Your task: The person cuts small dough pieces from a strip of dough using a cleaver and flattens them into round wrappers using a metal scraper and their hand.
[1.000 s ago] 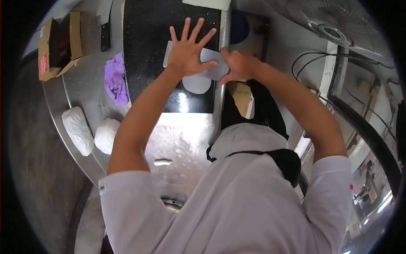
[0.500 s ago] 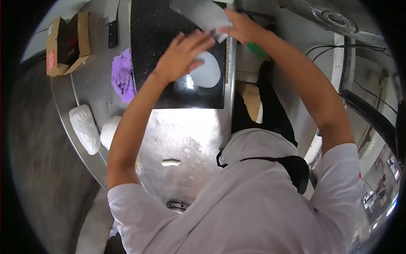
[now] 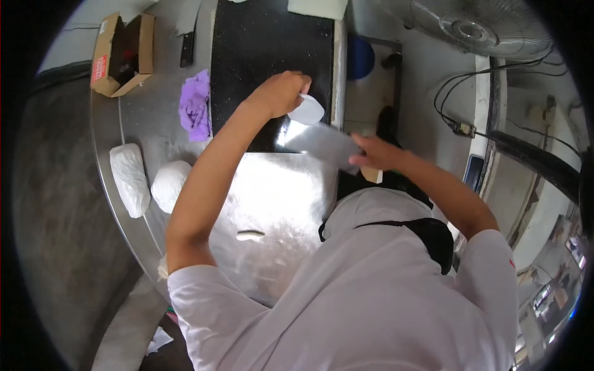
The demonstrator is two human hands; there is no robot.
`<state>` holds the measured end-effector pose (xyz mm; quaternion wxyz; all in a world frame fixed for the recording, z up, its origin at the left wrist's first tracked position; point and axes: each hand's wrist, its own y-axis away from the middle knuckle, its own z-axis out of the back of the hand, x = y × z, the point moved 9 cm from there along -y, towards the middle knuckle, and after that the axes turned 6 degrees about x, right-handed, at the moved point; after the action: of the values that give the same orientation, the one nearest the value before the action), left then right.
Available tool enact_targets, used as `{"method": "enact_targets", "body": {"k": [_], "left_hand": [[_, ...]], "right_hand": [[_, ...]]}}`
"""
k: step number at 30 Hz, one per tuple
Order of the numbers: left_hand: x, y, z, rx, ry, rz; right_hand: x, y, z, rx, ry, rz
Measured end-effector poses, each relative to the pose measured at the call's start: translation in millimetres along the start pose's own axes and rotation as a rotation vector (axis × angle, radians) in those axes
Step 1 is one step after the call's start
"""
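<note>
Over the near part of a black board (image 3: pixel 269 46), my left hand (image 3: pixel 283 93) has its fingers closed on the edge of a thin, white dough round (image 3: pixel 307 110). Part of the round is covered by that hand. My right hand (image 3: pixel 377 153) grips a cleaver (image 3: pixel 328 145) by its handle end. The wide grey blade is smeared by motion and points left, just below the dough round; whether the two touch I cannot tell. A small white dough strip (image 3: pixel 250 235) lies on the metal table (image 3: pixel 272 191) nearer my body.
Left of the board are a purple cloth (image 3: pixel 195 106), a knife with a black handle (image 3: pixel 187 49) and an open cardboard box (image 3: pixel 145 46). Two white wrapped bundles (image 3: pixel 130 179) lie near the table edge. A fan (image 3: pixel 470 28) and cables (image 3: pixel 442 93) are at right.
The cleaver in my right hand has come toward my body from the board's far end. My left hand, formerly spread beside the dough round, has closed on its edge. The view has shifted slightly.
</note>
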<state>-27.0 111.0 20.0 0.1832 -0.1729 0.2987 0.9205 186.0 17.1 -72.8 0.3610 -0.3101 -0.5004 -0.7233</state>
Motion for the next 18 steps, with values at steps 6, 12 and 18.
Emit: {"method": "enact_targets", "body": {"k": [6,12,18], "left_hand": [[115,47,-40,-0.353,0.694,0.24],[179,133,-93,-0.625,1.323,0.636],[171,115,-40,-0.726,1.403,0.587]], "right_hand": [[6,38,5,0.13,0.053,-0.105],[14,43,58,0.05,0.199,-0.144],[14,-27,116,0.198,0.148,0.029]]}}
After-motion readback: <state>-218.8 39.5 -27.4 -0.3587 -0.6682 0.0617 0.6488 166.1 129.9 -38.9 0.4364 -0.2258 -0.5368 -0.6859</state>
